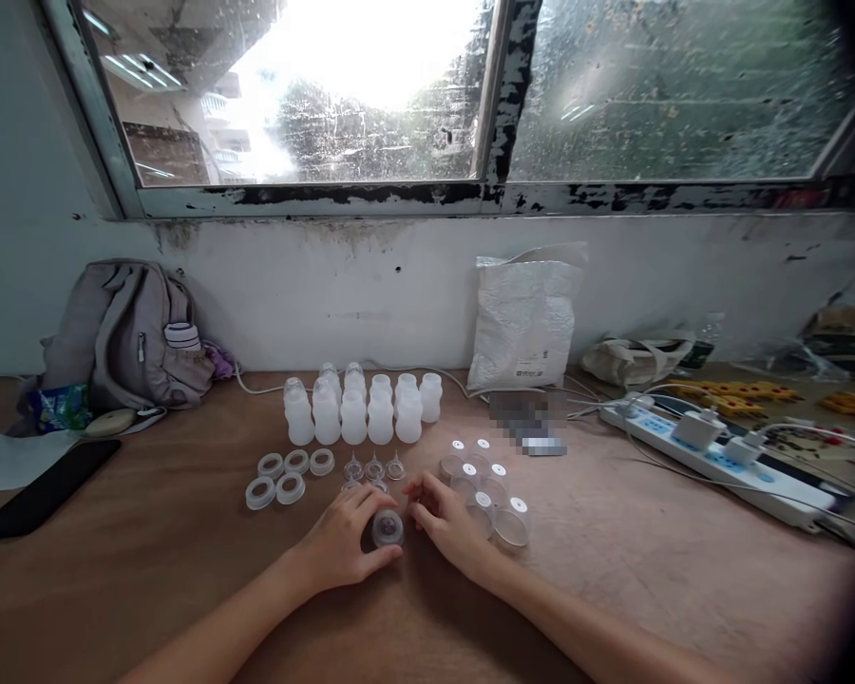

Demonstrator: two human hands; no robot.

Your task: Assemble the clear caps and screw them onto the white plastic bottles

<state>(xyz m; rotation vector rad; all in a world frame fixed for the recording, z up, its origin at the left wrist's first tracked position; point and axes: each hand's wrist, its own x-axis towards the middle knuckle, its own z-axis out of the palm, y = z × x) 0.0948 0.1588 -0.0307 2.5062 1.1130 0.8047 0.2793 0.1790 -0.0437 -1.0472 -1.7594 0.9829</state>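
My left hand curves around a round translucent baby bottle collar, thumb in front and fingers behind; a nipple seems to sit in its middle. Whether a bottle is under it, I cannot tell. Just to the right, my right hand has its fingers curled towards the thumb, and whatever they may hold is hidden. Several clear nipples stand beyond my hands, some partly covered by the left fingers. Loose white collars lie to the left. Clear domed caps with white round tops are beside my right hand.
Several frosted baby bottles stand in rows behind, some capped. A backpack and black flat case occupy the left. A white padded bag leans on the wall. At right are a power strip with cables and yellow parts.
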